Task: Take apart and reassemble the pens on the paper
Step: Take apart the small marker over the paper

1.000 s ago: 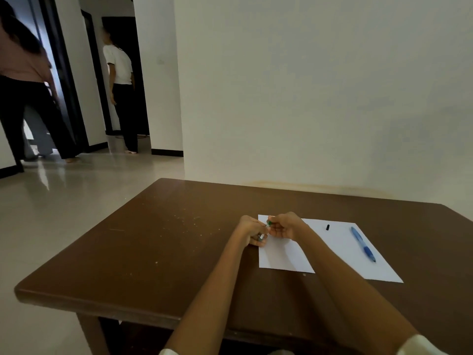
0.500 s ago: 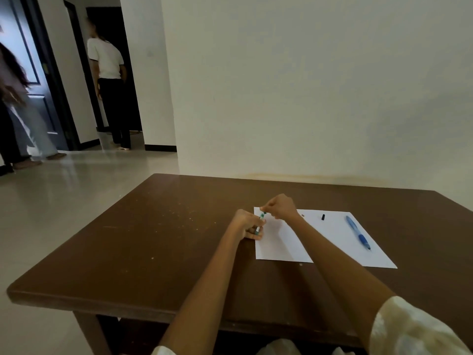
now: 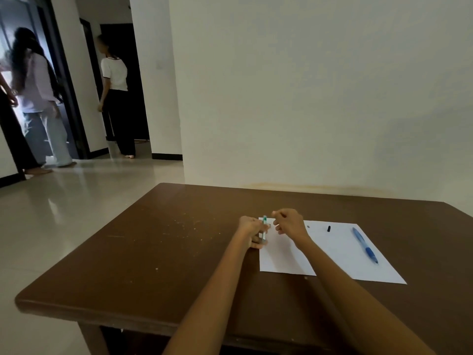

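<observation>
A person seated at a brown desk (image 3: pixel 158 252) works on a green pen (image 3: pixel 264 226), seen from a head-worn camera. The left hand (image 3: pixel 252 230) grips the pen's clear barrel with curled fingers, holding it nearly upright over the near-left corner of a white sheet of paper (image 3: pixel 340 254), the green end pointing up. The right hand (image 3: pixel 288 222) hovers just beside the pen, a small gap between them, its thumb and forefinger drawn together as if pinching; whether anything sits between those fingertips is too small to tell.

To the right of the right hand, a small black part (image 3: pixel 328 228) lies on the paper, and nearer the wrist a tiny grey speck (image 3: pixel 308 226) rests on the sheet. Farther right again, well apart from both hands, a blue pen (image 3: pixel 364 244) lies whole on the paper, angled from the far edge toward the sheet's near-right corner.

Both bare forearms reach in from the bottom of the frame. Beyond the hands stands a plain pale wall (image 3: pixel 307 98). Far to the left of the left hand, across a glossy tiled floor (image 3: pixel 64 201), two people stand by dark doorways: one in a white top and black trousers (image 3: pixel 115 93), another with long dark hair and pale trousers (image 3: pixel 38 98).
</observation>
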The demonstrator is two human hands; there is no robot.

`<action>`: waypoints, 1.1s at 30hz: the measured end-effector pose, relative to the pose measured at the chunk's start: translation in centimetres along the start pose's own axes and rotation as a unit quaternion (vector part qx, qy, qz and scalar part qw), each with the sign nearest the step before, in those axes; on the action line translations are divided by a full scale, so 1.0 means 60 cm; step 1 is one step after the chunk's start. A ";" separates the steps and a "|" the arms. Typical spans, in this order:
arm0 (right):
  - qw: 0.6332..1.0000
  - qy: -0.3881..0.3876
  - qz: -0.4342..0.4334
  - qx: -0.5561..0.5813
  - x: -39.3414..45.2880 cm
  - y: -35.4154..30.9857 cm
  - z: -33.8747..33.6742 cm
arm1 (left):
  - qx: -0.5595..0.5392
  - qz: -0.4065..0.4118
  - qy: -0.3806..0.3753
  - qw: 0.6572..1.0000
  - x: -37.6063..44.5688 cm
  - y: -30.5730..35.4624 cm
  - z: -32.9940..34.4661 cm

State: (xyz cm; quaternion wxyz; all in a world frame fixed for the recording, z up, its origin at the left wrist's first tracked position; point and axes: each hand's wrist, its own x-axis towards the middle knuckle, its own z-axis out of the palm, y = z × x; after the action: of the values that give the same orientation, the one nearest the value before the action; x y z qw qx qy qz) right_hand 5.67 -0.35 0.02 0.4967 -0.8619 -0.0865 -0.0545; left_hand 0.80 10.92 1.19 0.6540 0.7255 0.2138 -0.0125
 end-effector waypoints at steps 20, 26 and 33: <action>0.857 -0.072 0.233 0.453 -0.079 0.008 -0.058 | -0.314 0.011 0.009 0.949 -0.044 0.004 0.057; 0.843 -0.071 0.221 0.485 -0.075 0.006 -0.071 | -0.392 0.022 -0.032 0.919 -0.053 -0.001 0.072; 0.840 -0.062 0.207 0.498 -0.069 -0.004 -0.069 | -0.508 0.011 -0.072 0.858 -0.055 -0.009 0.074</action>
State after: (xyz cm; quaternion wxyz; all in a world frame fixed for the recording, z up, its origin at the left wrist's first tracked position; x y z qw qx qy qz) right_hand 1.52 -4.21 1.51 0.8524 -0.4977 0.0480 0.1533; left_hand -1.21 5.71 1.03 0.9454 0.2919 0.1350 0.0532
